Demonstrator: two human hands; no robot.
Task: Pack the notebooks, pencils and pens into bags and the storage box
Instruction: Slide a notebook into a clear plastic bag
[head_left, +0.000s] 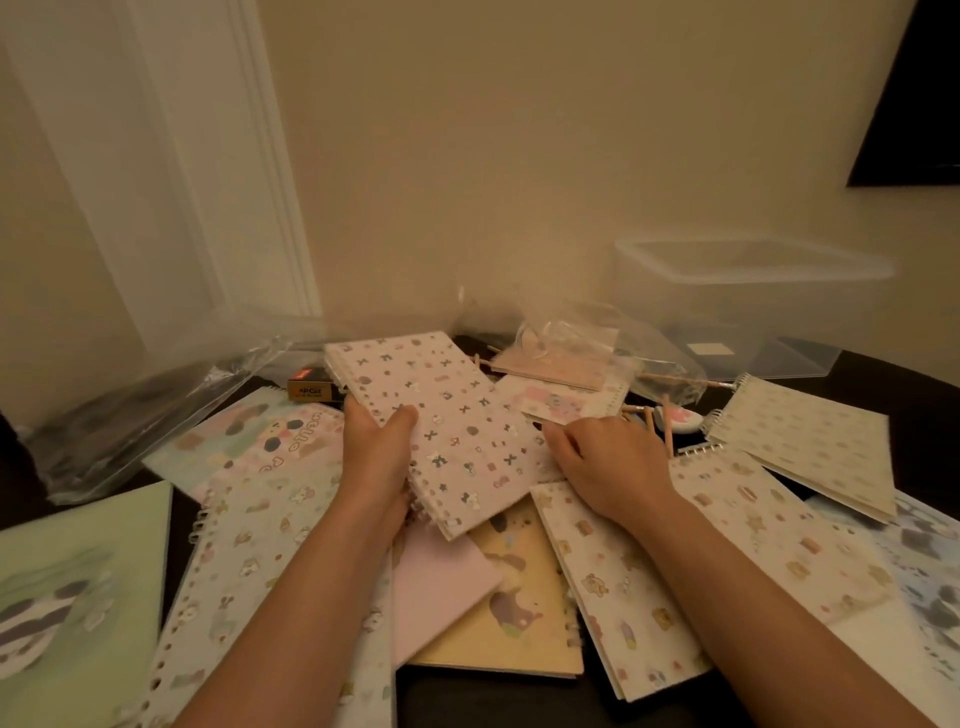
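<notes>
Gripped the pink notebook (457, 431) in the left hand (382, 447), thumb on the patterned cover, fingers curled under the spiral edge. Held it tilted above the pile, far end toward the wall (519, 182). Rested the right hand (602, 457) palm down just beside that notebook's right edge, fingers loose and holding nothing, tips at a white notebook (566, 402).

Had, under the forearms, a plain pink pad (436, 587), a yellow notebook (519, 613) and a bear notebook (649, 587), all overlapping. Had a punched pale notebook (249, 545) below the left arm, a pastel notebook (249, 441) beyond it, and a green notebook (78, 571) at the near left. Had a cream notebook (810, 447) and a blue notebook (924, 571) out on the right.

Left the pencils (667, 436) loose just past the right hand's knuckles, among the notebooks.

Had a crumpled bag (587, 338) at the back, over a peach notebook (556, 364); could not tell whether that one sat inside. Had a larger bag (135, 405) standing slack at the far left, with a black carton (311, 387) beside it.

Had the clear box (753, 291) open at the far right against the wall, its lid (779, 356) flat in front. Could see only dark patches of the desk (467, 701) between the covers.
</notes>
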